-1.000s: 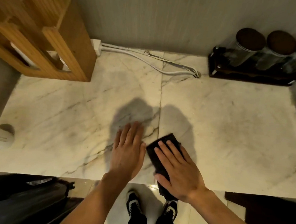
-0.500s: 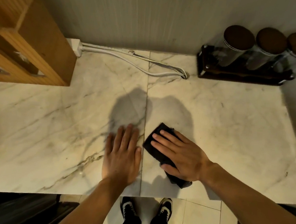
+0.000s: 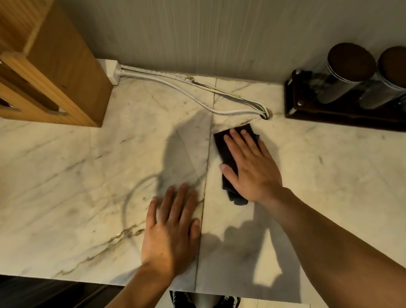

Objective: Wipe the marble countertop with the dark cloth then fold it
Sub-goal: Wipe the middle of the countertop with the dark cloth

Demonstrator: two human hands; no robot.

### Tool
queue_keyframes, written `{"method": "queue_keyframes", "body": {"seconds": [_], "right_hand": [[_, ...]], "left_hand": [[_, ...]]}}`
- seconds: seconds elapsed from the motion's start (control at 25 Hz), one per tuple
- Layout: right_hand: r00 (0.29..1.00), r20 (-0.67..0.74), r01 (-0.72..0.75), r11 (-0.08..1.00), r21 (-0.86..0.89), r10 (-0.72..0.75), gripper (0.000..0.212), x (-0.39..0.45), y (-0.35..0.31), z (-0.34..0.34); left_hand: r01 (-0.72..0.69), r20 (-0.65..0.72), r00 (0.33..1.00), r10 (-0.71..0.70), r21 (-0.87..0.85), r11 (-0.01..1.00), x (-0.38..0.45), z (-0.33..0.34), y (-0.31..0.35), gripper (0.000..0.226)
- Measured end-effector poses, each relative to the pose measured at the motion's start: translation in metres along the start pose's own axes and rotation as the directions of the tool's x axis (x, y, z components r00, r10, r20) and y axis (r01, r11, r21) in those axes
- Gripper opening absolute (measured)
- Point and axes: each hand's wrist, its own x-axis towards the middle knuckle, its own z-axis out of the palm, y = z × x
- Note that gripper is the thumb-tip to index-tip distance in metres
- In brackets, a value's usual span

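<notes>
I see the right hand (image 3: 251, 167) spread flat, palm down, pressing the dark cloth (image 3: 230, 155) against the marble table (image 3: 327, 186); the fingers lie extended over it rather than curled around it. The cloth sits just right of the seam between the two slabs, near the back, close to the hole where the white cables (image 3: 177, 87) drop through. One crumpled end pokes out beside the wrist. My view shows the left hand (image 3: 172, 231) also open and flat on bare marble, just left of the seam near the front edge, apart from the cloth. A wooden rack (image 3: 46, 70) stands at back left; dark-lidded glass jars (image 3: 347, 72) on a dark tray occupy the back right.
</notes>
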Motion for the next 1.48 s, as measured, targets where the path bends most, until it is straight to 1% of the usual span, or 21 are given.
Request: {"method": "queue_keyframes", "body": {"seconds": [0.12,0.24,0.32,0.44,0.52,0.6,0.84,1.0,1.16,1.24,1.32,1.4,1.48], "right_hand": [[0.989,-0.014,-0.145,0.989,0.036,0.145,0.069,0.009,0.000,0.003],[0.954,-0.049,-0.292,0.954,0.070,0.295,0.071,0.009,0.000,0.006],[0.913,-0.055,-0.398,0.912,0.100,0.404,0.071,0.007,0.000,0.007],[0.833,-0.058,-0.538,0.831,0.140,0.550,0.072,-0.001,0.003,0.007],[0.778,-0.063,-0.609,0.776,0.165,0.625,0.074,-0.012,0.002,0.008],[0.738,-0.050,-0.655,0.732,0.186,0.673,0.077,-0.026,0.000,0.009],[0.697,-0.022,-0.705,0.690,0.164,0.717,0.080,-0.067,-0.012,0.013],[0.693,-0.030,-0.710,0.689,0.145,0.721,0.080,-0.088,-0.019,0.018],[0.686,-0.037,-0.712,0.681,0.168,0.726,0.079,-0.115,-0.028,0.021],[0.695,-0.044,-0.703,0.692,0.165,0.717,0.078,-0.131,-0.033,0.023],[0.720,-0.064,-0.676,0.718,0.166,0.691,0.078,-0.146,-0.038,0.025],[0.755,-0.079,-0.634,0.756,0.162,0.650,0.077,-0.164,-0.039,0.027],[0.807,-0.058,-0.578,0.806,0.131,0.588,0.077,-0.181,-0.036,0.027]], "left_hand": [[-0.006,-0.022,1.000,0.005,-0.021,1.000,0.000,0.000,-0.001,0.055],[-0.017,-0.046,0.999,0.015,-0.043,0.999,-0.002,0.000,-0.001,0.053],[-0.023,-0.059,0.998,0.020,-0.042,0.999,-0.002,-0.001,-0.002,0.053],[-0.036,-0.079,0.996,0.033,-0.037,0.999,-0.003,0.000,-0.002,0.052],[-0.041,-0.089,0.995,0.038,-0.033,0.999,-0.003,0.001,-0.002,0.051],[-0.037,-0.085,0.996,0.035,-0.030,0.999,-0.004,0.001,-0.002,0.051],[-0.009,-0.018,1.000,0.008,-0.012,1.000,-0.003,-0.001,-0.001,0.054],[0.012,0.007,1.000,-0.012,-0.011,1.000,-0.003,-0.002,-0.001,0.055],[0.035,0.056,0.998,-0.033,-0.035,0.999,-0.002,-0.002,-0.001,0.058],[0.035,0.066,0.997,-0.032,-0.042,0.999,-0.003,-0.002,-0.002,0.059],[0.034,0.057,0.998,-0.032,-0.048,0.998,-0.003,-0.002,-0.002,0.059],[0.034,0.048,0.998,-0.032,-0.046,0.998,-0.004,-0.003,-0.001,0.058],[0.039,0.054,0.998,-0.037,-0.043,0.998,-0.004,-0.003,0.000,0.058]]}}
